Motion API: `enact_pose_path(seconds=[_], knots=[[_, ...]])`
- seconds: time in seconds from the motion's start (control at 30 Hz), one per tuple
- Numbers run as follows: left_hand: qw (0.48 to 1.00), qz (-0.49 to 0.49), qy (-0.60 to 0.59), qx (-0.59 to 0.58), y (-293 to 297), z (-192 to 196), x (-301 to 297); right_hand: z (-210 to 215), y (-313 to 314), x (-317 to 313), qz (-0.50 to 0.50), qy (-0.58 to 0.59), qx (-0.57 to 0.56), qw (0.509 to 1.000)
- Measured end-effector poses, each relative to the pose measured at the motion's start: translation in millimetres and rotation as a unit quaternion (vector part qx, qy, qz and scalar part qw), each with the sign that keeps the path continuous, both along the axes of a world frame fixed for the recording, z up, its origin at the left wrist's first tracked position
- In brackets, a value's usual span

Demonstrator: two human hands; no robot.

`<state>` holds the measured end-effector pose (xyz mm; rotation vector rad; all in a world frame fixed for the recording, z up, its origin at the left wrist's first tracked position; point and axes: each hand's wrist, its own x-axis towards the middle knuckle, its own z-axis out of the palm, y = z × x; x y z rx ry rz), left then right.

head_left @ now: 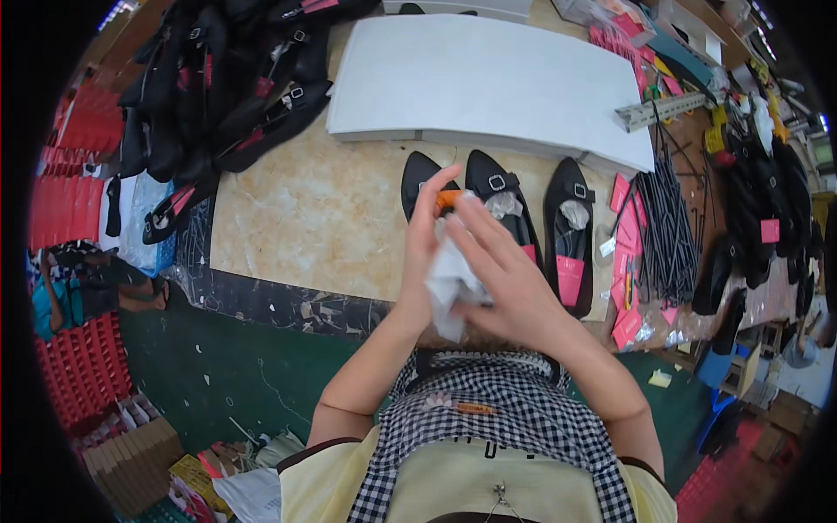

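A sheet of white tissue paper (452,275), partly crumpled, is pressed between my two hands above the table's front edge. My left hand (423,248) is upright on its left side, thumb or finger pointing away from me. From the right, my right hand (514,283) closes over the paper, slightly blurred, its fingers slanting to the far left. Something small and orange (448,199) shows at the fingertips; what it is I cannot tell. Just beyond stand black pointed flats with square buckles: a left shoe (420,174) partly hidden, a middle shoe (495,179) and a right shoe (571,196), the latter two with paper inside.
A stack of white paper sheets (488,78) lies across the back of the table (296,218). Black shoes (279,122) are piled at the far left. On the right are pink cards (626,253), a bundle of black sticks (667,218) and more black shoes (767,183).
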<state>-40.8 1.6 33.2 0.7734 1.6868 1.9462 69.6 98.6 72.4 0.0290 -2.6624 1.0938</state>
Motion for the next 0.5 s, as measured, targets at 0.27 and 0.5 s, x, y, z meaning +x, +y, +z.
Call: enact_pose_path(seconds=[0.27, 0.5], knots=[[0.806, -0.122, 0.462, -0.349, -53.6, -29.4, 57.3, -55.2, 15.0, -23.6, -0.052, -0.066, -0.025, 0.996], [0.769, -0.153, 0.497, -0.372, -50.8, -33.4, 63.0, -101.6, -15.9, -84.5, -0.121, -0.063, 0.327, 0.935]])
